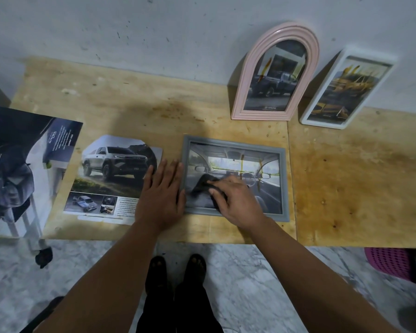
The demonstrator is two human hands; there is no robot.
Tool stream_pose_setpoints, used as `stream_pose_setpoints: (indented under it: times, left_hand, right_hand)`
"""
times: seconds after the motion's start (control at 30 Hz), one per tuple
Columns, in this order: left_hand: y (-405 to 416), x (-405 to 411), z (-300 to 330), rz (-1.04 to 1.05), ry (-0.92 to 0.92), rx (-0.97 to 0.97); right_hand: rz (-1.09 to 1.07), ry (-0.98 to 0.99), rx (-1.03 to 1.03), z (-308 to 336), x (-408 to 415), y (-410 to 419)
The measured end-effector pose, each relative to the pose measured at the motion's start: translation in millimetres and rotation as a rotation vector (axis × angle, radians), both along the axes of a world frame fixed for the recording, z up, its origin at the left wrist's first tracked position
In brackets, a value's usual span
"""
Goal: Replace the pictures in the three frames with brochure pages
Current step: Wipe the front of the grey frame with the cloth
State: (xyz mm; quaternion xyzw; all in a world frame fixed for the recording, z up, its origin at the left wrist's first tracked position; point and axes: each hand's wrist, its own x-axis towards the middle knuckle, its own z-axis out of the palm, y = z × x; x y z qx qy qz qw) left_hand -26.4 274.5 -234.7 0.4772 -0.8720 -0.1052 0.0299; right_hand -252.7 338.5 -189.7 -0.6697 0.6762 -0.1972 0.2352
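A grey rectangular frame [283, 186] lies flat near the table's front edge, holding a page of a car interior. My right hand [235, 198] presses a dark cloth [202, 188] on its glass. My left hand [162, 191] lies flat and open against the frame's left edge, partly on a cut brochure page [111, 174] showing a white pickup. A pink arched frame [274, 73] and a white rectangular frame [346, 90] lean on the wall at the back right, each with a truck picture inside. The brochure [22, 169] lies at the far left.
The wooden table [358, 188] stands against a grey wall, its front edge just below my hands. A pink basket [389, 263] sits on the marble floor under the table's right side. My feet show below the edge.
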Motion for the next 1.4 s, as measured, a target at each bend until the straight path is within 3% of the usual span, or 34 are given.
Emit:
stream_pose_setpoints:
  times: [0.2, 0.33, 0.47, 0.53, 0.67, 0.8, 0.9, 1.13, 1.4]
  left_hand:
    - [0, 0, 0, -0.002, 0.003, 0.006]
    - [0, 0, 1, -0.003, 0.013, 0.006]
    - [0, 1, -1, -0.003, 0.035, 0.003]
    - [0, 1, -1, 0.0, 0.04, 0.006]
    - [0, 1, -1, -0.001, 0.045, 0.006]
    - [0, 0, -1, -0.002, 0.038, 0.001]
    - [-1, 0, -2, -0.001, 0.026, 0.002]
    - [1, 1, -2, -0.005, 0.033, 0.003]
    - [1, 1, -1, -0.009, 0.026, 0.009]
  right_hand:
    - [0.095, -0.061, 0.174, 20, 2, 0]
    - [-0.127, -0.568, 0.552, 41, -8, -19]
    - [-0.326, -0.624, 0.313, 51, -26, -44]
    - [-0.339, -0.453, 0.126, 45, -35, -57]
    - [-0.158, -0.008, -0.118, 26, -29, -74]
    - [0.118, 0.265, -0.108, -17, 0, -69]
    - [0.1, 0.253, -0.141, -27, 8, -51]
    - [0.285, 0.221, -0.093, -22, 7, -11]
    - [0.214, 0.043, 0.032, 2, 14, 9]
